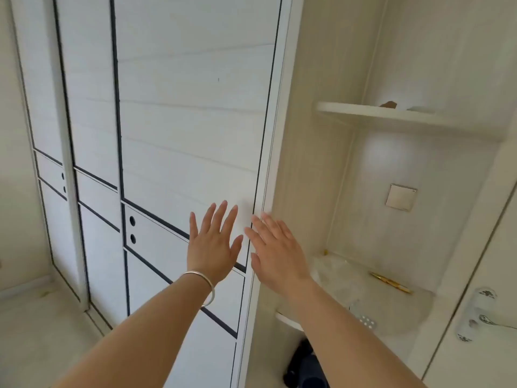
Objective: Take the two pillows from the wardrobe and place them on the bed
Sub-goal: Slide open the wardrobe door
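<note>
A white wardrobe with dark-lined sliding doors (pixel 181 121) fills the left and middle of the head view, and its doors are closed. My left hand (pixel 212 245), with a silver bangle on the wrist, is spread flat against the right door panel. My right hand (pixel 275 250) is open too, its fingers at the door's right edge strip (pixel 265 169). Neither hand holds anything. No pillows and no bed are in view.
Open corner shelves (pixel 391 114) stand right of the wardrobe, with a gold pen (pixel 390 282) and plastic wrap on the lower shelf. A wall switch (pixel 400 197) sits between them. A door handle (pixel 478 312) is at far right, a dark object (pixel 303 365) on the floor.
</note>
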A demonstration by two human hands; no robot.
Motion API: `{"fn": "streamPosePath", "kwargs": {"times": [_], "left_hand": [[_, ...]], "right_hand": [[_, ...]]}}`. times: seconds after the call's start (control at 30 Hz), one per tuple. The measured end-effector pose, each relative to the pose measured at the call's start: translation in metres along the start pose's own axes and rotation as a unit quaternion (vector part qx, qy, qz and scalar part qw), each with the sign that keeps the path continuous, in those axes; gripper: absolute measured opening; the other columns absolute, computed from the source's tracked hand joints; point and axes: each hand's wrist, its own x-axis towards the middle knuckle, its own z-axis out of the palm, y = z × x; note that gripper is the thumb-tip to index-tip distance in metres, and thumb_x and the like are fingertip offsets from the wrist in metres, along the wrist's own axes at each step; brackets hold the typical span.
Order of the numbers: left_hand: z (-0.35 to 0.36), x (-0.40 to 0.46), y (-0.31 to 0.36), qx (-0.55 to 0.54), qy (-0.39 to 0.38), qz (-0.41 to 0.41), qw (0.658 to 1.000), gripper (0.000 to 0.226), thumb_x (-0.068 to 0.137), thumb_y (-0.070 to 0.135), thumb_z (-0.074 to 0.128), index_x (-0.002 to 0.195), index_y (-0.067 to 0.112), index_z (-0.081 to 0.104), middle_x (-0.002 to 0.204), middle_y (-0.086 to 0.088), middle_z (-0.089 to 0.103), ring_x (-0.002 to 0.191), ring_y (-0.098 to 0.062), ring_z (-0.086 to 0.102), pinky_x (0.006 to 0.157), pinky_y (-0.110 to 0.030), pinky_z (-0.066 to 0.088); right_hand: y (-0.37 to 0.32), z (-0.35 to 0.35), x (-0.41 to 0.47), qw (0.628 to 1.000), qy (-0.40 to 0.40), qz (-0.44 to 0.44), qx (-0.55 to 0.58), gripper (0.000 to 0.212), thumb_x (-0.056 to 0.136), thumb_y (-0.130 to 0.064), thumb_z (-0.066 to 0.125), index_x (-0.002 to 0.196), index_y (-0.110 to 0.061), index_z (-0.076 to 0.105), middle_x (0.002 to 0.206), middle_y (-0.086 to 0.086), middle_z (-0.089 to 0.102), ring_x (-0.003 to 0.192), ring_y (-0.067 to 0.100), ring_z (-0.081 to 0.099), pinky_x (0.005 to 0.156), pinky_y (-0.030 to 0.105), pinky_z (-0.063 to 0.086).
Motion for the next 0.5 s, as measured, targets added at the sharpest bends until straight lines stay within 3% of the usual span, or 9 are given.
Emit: {"fn": "streamPosePath", "kwargs": {"times": [0.13,0.27,0.4,0.5], "left_hand": [[0.01,0.018,0.002,0.01,0.005,0.0,1.0,0.078,0.085,0.063,-0.01,0.151,0.027,0.009,0.161,-0.001,0.01,0.148,-0.023,0.006,0.116,-0.051,-0.006],[0.018,0.03,0.008,-0.002,0.001,0.005,1.0,0.078,0.083,0.062,-0.001,0.152,0.026,0.008,0.162,0.001,0.006,0.149,-0.022,0.001,0.115,-0.05,-0.01],[0.02,0.038,0.013,-0.035,0.006,-0.003,0.999,0.081,0.079,0.064,0.004,0.151,0.027,0.01,0.162,0.001,0.007,0.148,-0.021,0.003,0.115,-0.048,-0.01],[0.02,0.048,0.019,-0.071,0.0,-0.017,0.997,0.07,0.09,0.049,0.028,0.152,0.024,0.005,0.162,0.002,0.004,0.148,-0.019,0.0,0.117,-0.049,-0.006]], "right_hand": [[0.001,0.008,0.012,1.0,0.02,-0.013,0.0,0.047,0.069,-0.034,0.069,0.114,-0.018,0.064,0.132,0.005,0.059,0.128,0.024,0.049,0.108,0.042,0.034],[0.008,0.019,0.017,0.999,0.035,-0.017,-0.021,0.039,0.07,-0.028,0.067,0.106,-0.015,0.066,0.131,0.006,0.06,0.129,0.024,0.047,0.11,0.041,0.02],[0.01,0.021,0.021,0.999,0.017,-0.024,-0.027,0.039,0.067,-0.024,0.065,0.105,-0.013,0.066,0.131,0.006,0.059,0.13,0.023,0.047,0.11,0.04,0.018],[0.008,0.02,0.024,0.999,-0.008,-0.022,-0.026,0.041,0.065,-0.025,0.065,0.104,-0.013,0.066,0.13,0.007,0.06,0.13,0.024,0.047,0.11,0.04,0.018]]}}
